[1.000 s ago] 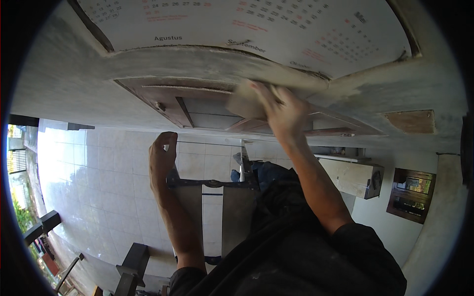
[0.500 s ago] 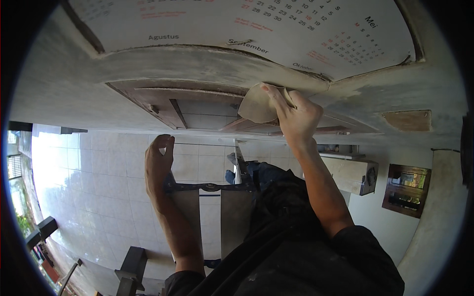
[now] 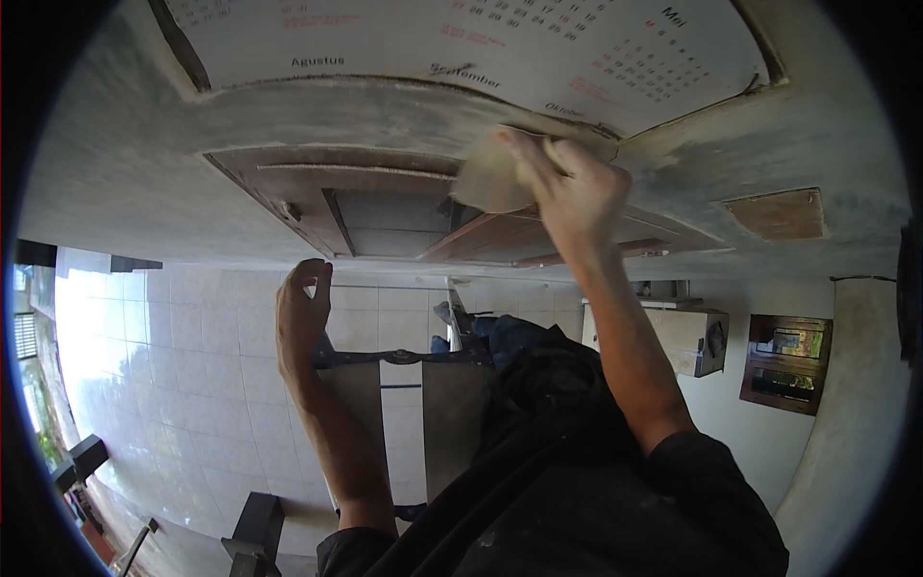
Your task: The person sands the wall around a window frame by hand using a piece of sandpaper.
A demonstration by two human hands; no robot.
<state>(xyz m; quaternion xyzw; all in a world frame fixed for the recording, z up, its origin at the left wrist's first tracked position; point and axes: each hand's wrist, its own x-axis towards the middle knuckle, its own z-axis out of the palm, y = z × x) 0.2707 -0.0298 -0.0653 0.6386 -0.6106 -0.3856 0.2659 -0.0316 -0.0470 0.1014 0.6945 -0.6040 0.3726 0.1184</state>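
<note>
The hands are apart. The right hand [image 3: 582,192] is clamped on a tan sheet [image 3: 492,181], sited below the calendar [image 3: 461,38] and overlapping the upper edge of the brown wooden frame [image 3: 486,234]; blur prevents confirming wall contact. The left hand [image 3: 302,298] is curled, nothing visible in it; whether it braces on the wall [image 3: 288,125] cannot be told. Recommended: sheet flat, even pressure, short strokes. Obstructions noted: calendar's lower edge, frame's raised trim. Right: brown panel [image 3: 777,213]. Below: stepladder [image 3: 454,409], tiled floor [image 3: 212,365].
</note>
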